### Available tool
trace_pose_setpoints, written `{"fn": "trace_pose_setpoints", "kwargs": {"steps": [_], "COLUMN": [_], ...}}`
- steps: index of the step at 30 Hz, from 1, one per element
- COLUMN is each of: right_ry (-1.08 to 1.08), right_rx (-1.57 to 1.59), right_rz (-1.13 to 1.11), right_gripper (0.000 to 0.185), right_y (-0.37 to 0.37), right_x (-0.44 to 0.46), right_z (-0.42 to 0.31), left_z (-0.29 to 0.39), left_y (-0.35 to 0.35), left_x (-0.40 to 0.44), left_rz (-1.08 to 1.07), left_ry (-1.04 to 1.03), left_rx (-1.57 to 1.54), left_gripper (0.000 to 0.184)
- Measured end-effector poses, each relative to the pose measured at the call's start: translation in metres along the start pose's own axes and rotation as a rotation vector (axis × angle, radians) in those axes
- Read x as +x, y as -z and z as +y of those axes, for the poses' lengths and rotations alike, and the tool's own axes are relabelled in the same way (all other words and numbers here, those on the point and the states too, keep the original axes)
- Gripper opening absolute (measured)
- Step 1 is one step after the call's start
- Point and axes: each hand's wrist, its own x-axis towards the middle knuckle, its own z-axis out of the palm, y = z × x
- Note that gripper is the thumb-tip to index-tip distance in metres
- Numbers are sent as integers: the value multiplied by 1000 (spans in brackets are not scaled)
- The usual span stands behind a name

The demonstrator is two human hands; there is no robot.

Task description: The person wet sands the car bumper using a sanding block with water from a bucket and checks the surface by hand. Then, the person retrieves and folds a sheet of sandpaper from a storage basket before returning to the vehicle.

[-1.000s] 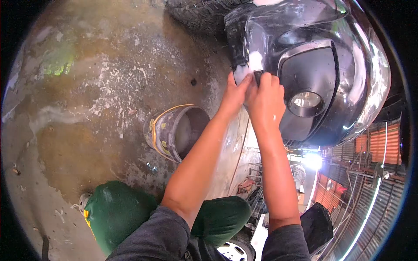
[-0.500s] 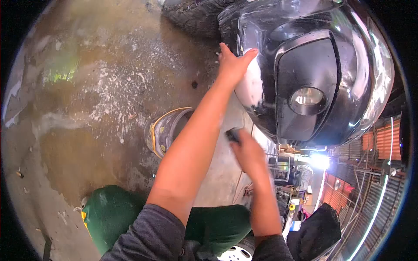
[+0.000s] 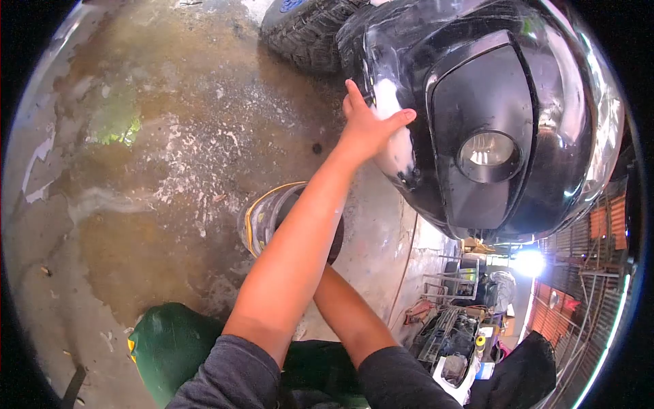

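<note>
My left hand [image 3: 371, 129] rests with thumb and fingers spread against the lower edge of a glossy black car bumper [image 3: 470, 102]. Under and beside it lies a whitish, dull patch [image 3: 402, 151] on the bumper. A round fog lamp [image 3: 488, 157] sits in the bumper's black panel, right of that hand. My right forearm [image 3: 351, 307] passes beneath the left one towards a bucket [image 3: 261, 221] with a yellow handle. The right hand is hidden behind my left forearm, at or in the bucket, so its fingers and anything held do not show.
A knobbly tyre [image 3: 306, 37] stands at the top beside the bumper. The concrete floor [image 3: 170, 225] has wet areas and white specks. My green-clad knee [image 3: 170, 347] is at the lower left. Metal frames, bottles and clutter [image 3: 453, 327] lie at the lower right.
My right hand, which held a small dark pad beside the bumper, has moved left and down behind my left forearm to the bucket. My left hand stays on the bumper; the view has shifted slightly.
</note>
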Motion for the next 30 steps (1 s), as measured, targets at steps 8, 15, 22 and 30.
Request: {"fn": "trace_pose_setpoints", "kwargs": {"steps": [8,15,22,30], "right_ry": [-271,46,9,-82], "right_rx": [-245,-391,-612,-625], "right_rz": [229,1075,1154,1046], "right_gripper": [24,25,21,21], "right_y": [166,316,371,349], "right_x": [-98,-158,-97,-105], "right_z": [-4,-50,-67,-78], "left_z": [-29,-24,-29,-43], "left_y": [20,27,12,7], "left_x": [15,-12,-23,-6], "left_rz": [-172,-235,-98,10], "left_ry": [-55,29,11,-23], "left_rx": [-139,-538,-583,-381], "left_gripper": [118,100,84,81]}}
